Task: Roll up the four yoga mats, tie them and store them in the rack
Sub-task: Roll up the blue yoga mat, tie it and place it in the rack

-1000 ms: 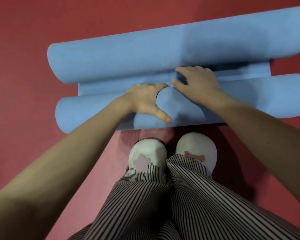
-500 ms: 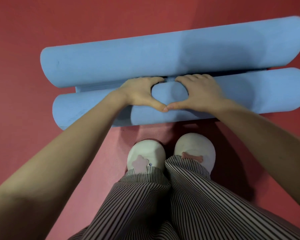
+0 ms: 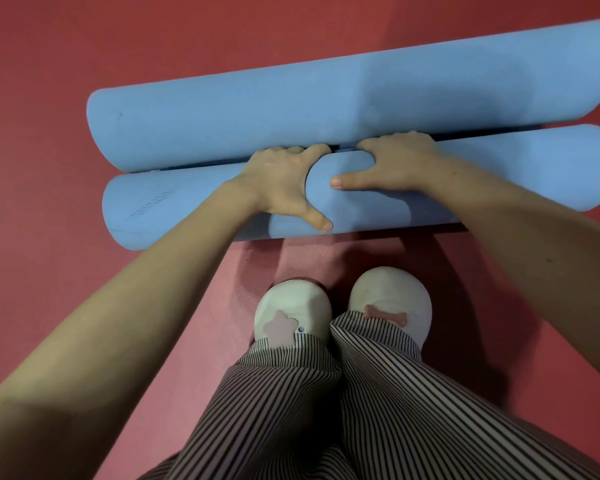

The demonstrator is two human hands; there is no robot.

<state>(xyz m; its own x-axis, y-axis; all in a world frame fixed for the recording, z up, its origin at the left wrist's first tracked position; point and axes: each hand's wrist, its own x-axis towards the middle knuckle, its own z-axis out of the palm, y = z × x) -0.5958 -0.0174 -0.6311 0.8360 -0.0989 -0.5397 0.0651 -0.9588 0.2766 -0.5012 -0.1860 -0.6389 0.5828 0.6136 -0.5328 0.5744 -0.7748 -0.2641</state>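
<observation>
The blue mat point(image 3: 499, 174) lies on the red floor point(image 3: 32, 237) in two fat rolls that touch side by side. The left hand point(image 3: 284, 183) and the right hand point(image 3: 395, 164) both hold the near roll, with fingers tucked into the crack between the rolls and thumbs in front. Two white shoes point(image 3: 390, 299) stand near it.

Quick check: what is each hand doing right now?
Left hand: grips the near blue roll, fingers curled over it.
Right hand: grips the same roll.

Dim, soft light; shadows underfoot, wide-angle bending, blurred edges.
</observation>
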